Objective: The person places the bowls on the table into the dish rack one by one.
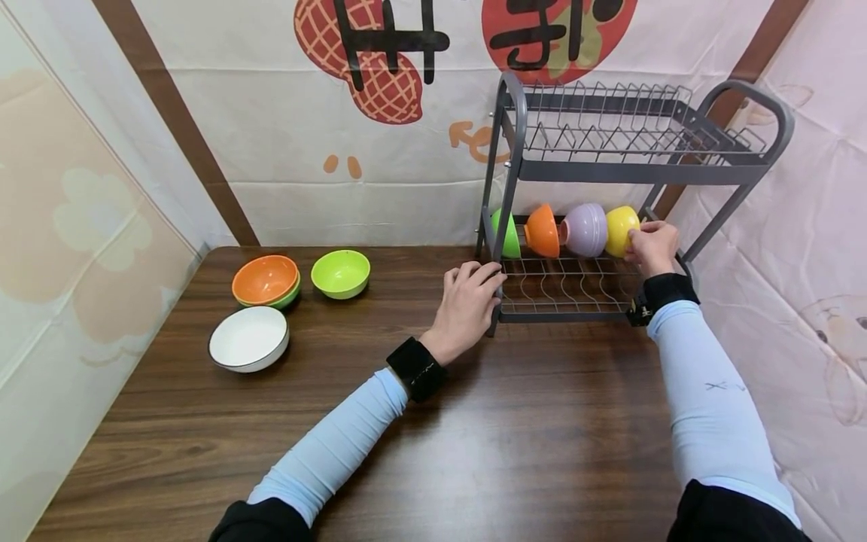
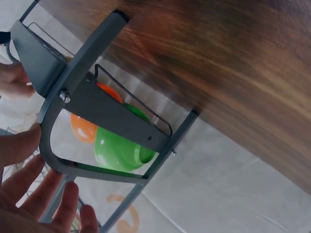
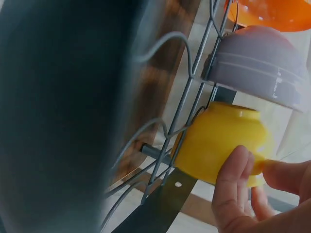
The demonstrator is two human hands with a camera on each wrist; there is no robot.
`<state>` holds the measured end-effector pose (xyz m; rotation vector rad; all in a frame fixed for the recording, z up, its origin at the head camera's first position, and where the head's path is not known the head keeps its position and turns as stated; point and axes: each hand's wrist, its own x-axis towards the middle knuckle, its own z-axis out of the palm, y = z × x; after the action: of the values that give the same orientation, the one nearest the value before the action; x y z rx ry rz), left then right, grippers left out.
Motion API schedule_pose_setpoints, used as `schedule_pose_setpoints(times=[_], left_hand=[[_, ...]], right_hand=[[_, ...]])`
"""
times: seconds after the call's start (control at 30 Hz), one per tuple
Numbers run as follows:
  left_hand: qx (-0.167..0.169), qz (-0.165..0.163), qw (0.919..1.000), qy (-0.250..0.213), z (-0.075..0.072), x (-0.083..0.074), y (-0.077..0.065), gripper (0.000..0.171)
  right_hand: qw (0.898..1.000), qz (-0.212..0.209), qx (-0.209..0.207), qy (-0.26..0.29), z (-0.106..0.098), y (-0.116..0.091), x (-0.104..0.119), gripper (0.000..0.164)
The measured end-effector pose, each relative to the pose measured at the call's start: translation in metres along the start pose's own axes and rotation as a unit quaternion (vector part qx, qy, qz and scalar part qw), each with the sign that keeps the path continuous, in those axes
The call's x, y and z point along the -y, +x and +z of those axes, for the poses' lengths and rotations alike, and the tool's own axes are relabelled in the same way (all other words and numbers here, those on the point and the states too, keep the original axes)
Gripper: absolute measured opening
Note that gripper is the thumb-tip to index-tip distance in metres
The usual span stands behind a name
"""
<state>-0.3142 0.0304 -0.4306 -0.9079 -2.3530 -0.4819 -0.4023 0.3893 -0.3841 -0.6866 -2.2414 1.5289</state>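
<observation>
On the lower tier [image 1: 562, 318], yellow bowl [image 1: 619, 230] edgewise, mouth rightward, right hand [image 1: 655, 247] pinching it, left hand [image 1: 466, 307] spread

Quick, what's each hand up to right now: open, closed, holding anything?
Left hand: open, resting against the side of the dish rack.
Right hand: closed, pinching the yellow bowl.

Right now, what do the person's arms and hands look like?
Light blue sleeves cover both forearms, with black fabric higher up. Each wrist wears a wide black band. The right sleeve has a little dark scribble. The left hand and right hand wear no gloves.
</observation>
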Motion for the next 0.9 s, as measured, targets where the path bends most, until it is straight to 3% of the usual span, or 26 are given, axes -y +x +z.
schedule_pose_setpoints(times=[0.13,0.27,0.37,0.47,0.67,0.77,0.9], left_hand=[[0.006,-0.004,0.9998,-0.018,-0.006,0.000,-0.003,0.034],[-0.016,-0.027,0.9984,-0.047,-0.019,0.004,-0.012,0.024],[-0.021,-0.055,0.9962,-0.064,-0.030,0.009,-0.021,0.009],[-0.006,-0.076,0.9940,-0.079,-0.038,0.013,-0.028,0.009],[0.021,-0.089,0.9924,-0.082,-0.040,0.016,-0.035,0.009],[0.027,-0.090,0.9924,-0.080,-0.040,0.019,-0.040,0.006],[0.025,-0.096,0.9923,-0.075,-0.040,0.026,-0.050,0.007]], right_hand=[[0.995,-0.067,-0.070,-0.035,0.009,-0.020,0.001,0.035],[0.983,-0.141,-0.114,-0.020,0.023,-0.066,0.008,0.029],[0.973,-0.201,-0.109,0.025,0.035,-0.110,0.013,0.020],[0.956,-0.267,-0.098,0.069,0.048,-0.150,0.017,0.013],[0.920,-0.371,-0.053,0.117,0.080,-0.205,0.013,0.007],[0.912,-0.393,-0.024,0.113,0.099,-0.224,0.009,0.006],[0.910,-0.401,0.009,0.110,0.118,-0.244,0.007,0.006]])
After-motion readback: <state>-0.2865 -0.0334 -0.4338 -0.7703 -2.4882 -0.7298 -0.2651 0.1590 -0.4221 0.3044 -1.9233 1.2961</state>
